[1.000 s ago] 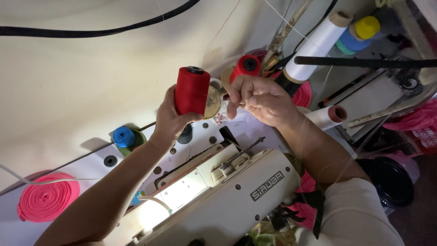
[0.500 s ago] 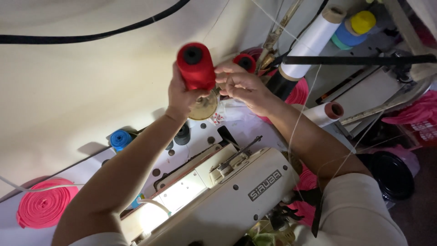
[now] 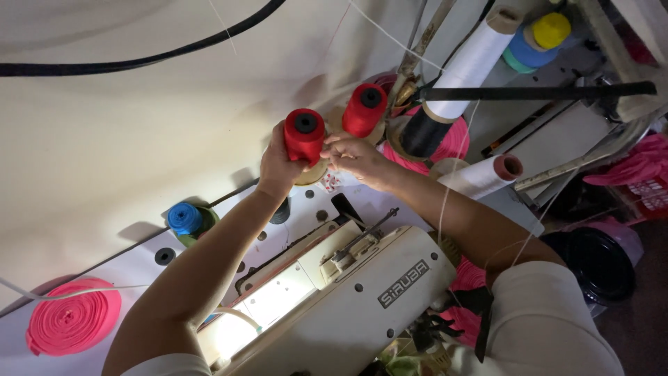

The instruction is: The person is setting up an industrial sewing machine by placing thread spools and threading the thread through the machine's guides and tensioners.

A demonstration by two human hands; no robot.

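Observation:
My left hand (image 3: 277, 167) grips a red thread spool (image 3: 304, 136) upright above the white table, behind a white sewing machine (image 3: 334, 299). My right hand (image 3: 353, 159) touches the lower side of that spool with its fingertips pinched together; what they pinch is too small to tell. A second red thread spool (image 3: 364, 110) stands just behind, beside the thread stand pole (image 3: 417, 52).
A blue spool (image 3: 184, 218) and a pink tape roll (image 3: 72, 324) lie at the left on the white table (image 3: 139, 268). White cones (image 3: 473, 59) (image 3: 481, 176), a black spool (image 3: 423, 132), pink tape and a black bar (image 3: 536, 91) crowd the right. Threads hang across.
The red spool in my left hand has shifted slightly and tilted upright, and my right hand stays at its base. The view has moved, showing the second red spool more fully.

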